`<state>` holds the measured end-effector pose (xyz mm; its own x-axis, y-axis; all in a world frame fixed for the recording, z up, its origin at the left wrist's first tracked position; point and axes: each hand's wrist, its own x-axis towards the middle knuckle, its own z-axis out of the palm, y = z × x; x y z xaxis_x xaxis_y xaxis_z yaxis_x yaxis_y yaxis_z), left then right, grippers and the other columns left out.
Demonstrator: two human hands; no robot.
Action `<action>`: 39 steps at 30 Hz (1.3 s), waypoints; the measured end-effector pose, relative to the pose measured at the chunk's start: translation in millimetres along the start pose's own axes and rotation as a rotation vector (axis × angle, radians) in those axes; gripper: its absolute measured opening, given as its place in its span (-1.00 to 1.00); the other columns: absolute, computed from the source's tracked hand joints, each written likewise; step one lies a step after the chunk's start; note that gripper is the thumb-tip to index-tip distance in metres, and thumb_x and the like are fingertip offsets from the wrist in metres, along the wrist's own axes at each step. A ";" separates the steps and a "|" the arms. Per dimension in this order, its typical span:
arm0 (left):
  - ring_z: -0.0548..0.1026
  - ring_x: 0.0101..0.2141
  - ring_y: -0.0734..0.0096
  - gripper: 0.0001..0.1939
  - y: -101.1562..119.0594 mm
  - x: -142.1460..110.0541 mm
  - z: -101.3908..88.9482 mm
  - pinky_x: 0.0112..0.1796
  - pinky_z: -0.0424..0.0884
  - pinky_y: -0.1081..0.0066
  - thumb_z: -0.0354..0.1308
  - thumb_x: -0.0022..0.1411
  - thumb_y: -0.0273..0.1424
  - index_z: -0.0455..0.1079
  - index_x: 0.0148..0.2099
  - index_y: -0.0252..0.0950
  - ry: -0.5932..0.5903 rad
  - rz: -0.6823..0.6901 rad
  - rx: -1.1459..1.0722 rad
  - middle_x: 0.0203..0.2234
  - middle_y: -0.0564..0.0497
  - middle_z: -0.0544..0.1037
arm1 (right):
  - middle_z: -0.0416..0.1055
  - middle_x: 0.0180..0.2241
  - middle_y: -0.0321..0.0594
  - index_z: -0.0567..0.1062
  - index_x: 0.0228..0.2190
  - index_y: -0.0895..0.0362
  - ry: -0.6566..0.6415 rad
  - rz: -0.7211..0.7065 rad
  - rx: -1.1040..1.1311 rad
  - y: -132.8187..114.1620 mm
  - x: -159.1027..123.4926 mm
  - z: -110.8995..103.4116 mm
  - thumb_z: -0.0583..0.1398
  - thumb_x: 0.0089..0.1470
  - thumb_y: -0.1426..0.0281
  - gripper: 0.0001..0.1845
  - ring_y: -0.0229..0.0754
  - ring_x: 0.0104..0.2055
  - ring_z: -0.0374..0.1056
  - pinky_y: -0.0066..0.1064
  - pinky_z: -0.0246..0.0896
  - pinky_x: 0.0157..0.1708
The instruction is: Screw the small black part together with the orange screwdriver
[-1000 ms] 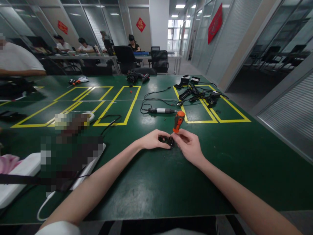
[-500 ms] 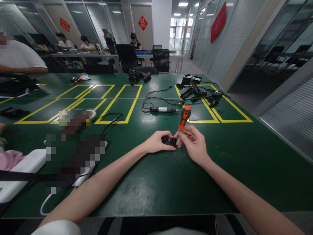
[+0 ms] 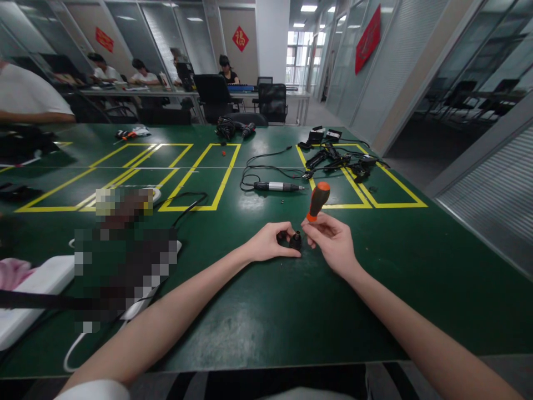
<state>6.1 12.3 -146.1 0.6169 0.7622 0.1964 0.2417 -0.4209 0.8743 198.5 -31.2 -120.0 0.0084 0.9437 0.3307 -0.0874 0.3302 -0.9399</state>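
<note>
My left hand [image 3: 272, 241] curls its thumb and fingers around a small black part [image 3: 295, 241] resting at the green table top [image 3: 250, 305]. A short round stub points up from that part; its exact kind is too small to make out. Between the fingertips of my right hand [image 3: 333, 241] is a screwdriver [image 3: 319, 200] with an orange and dark grey handle, tilted with its handle up to the right. Its shaft is mostly hidden by my fingers. The right fingertips are just right of the black part, with a small gap.
Ahead lies a corded electric screwdriver [image 3: 277, 186], with tiny bits near it. Black parts and cables [image 3: 337, 158] are heaped at the back right. A power drill [image 3: 249, 130] lies farther back. White power strips [image 3: 37, 300] and blurred items are at left. A person [image 3: 33, 94] sits far left.
The screwdriver has moved right, off the black part, and its handle now leans right. The black part shows more plainly in my left hand, which has shifted slightly right.
</note>
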 end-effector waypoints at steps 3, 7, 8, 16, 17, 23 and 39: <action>0.37 -0.38 0.46 -0.58 -0.2 -0.3 0.1 -0.32 0.28 0.44 0.51 0.00 -0.18 0.40 -0.29 -0.30 -0.005 0.010 0.008 -0.40 0.12 0.47 | 0.51 -0.40 -0.26 0.62 -0.42 0.13 -0.046 -0.020 0.001 -1.5 -0.1 -1.6 0.45 0.04 0.21 -0.75 -0.35 -0.61 0.34 -0.47 0.31 -0.66; 0.38 -0.36 0.44 -0.59 1.6 -1.1 -0.9 -0.29 0.30 0.41 0.49 0.02 -0.18 0.47 -0.21 -0.31 -0.013 -0.010 0.011 -0.38 0.08 0.50 | 0.55 -0.42 -0.26 0.58 -0.22 0.11 -0.091 0.010 0.050 -0.4 -2.4 -2.4 0.39 0.14 0.18 -0.72 -0.29 -0.57 0.40 -0.41 0.42 -0.59; 0.39 -0.35 0.43 -0.59 2.2 -1.2 -1.5 -0.27 0.30 0.40 0.48 0.03 -0.19 0.49 -0.17 -0.31 -0.016 -0.015 0.007 -0.37 0.08 0.51 | 0.56 -0.40 -0.26 0.55 -0.18 0.10 -0.100 0.015 0.068 0.0 -3.2 -2.4 0.38 0.15 0.18 -0.70 -0.28 -0.56 0.42 -0.40 0.43 -0.58; 0.44 -0.34 0.42 -0.59 -0.7 0.5 -7.7 -0.25 0.33 0.40 0.48 0.04 -0.22 0.54 -0.13 -0.33 -0.021 -0.054 -0.042 -0.37 0.06 0.54 | 0.48 -0.50 -0.36 0.45 -0.34 0.09 -0.120 0.008 0.086 -1.8 -3.7 -2.9 0.42 0.12 0.17 -0.68 -0.31 -0.58 0.39 -0.48 0.37 -0.60; 0.45 -0.34 0.42 -0.60 -1.5 0.7 -8.0 -0.25 0.34 0.39 0.49 0.04 -0.22 0.54 -0.14 -0.33 -0.023 -0.057 -0.048 -0.37 0.05 0.55 | 0.48 -0.52 -0.35 0.47 -0.37 0.10 -0.108 0.007 0.082 -2.0 -2.8 -3.3 0.42 0.12 0.16 -0.68 -0.31 -0.58 0.38 -0.48 0.38 -0.59; 0.44 -0.34 0.44 -0.65 -3.3 0.9 -8.1 -0.24 0.32 0.40 0.50 0.02 -0.23 0.54 -0.22 -0.33 -0.015 -0.074 -0.059 -0.36 0.05 0.58 | 0.51 -0.44 -0.27 0.58 -0.32 0.13 -0.108 0.029 0.075 -2.2 0.5 -5.1 0.36 0.16 0.07 -0.65 -0.29 -0.57 0.40 -0.42 0.40 -0.59; 0.47 -0.34 0.44 -0.62 -2.5 0.4 -7.1 -0.26 0.35 0.40 0.51 0.00 -0.24 0.47 -0.23 -0.32 -0.006 -0.083 -0.112 -0.35 0.05 0.56 | 0.54 -0.42 -0.28 0.54 -0.34 0.12 -0.078 0.085 0.085 -0.6 0.3 -3.9 0.41 0.08 0.08 -0.63 -0.31 -0.58 0.37 -0.42 0.39 -0.59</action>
<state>0.4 17.2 -145.0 0.6027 0.7890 0.1194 0.2072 -0.2993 0.9314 202.5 -30.9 -119.6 -0.0796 0.9627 0.2587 -0.1688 0.2427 -0.9553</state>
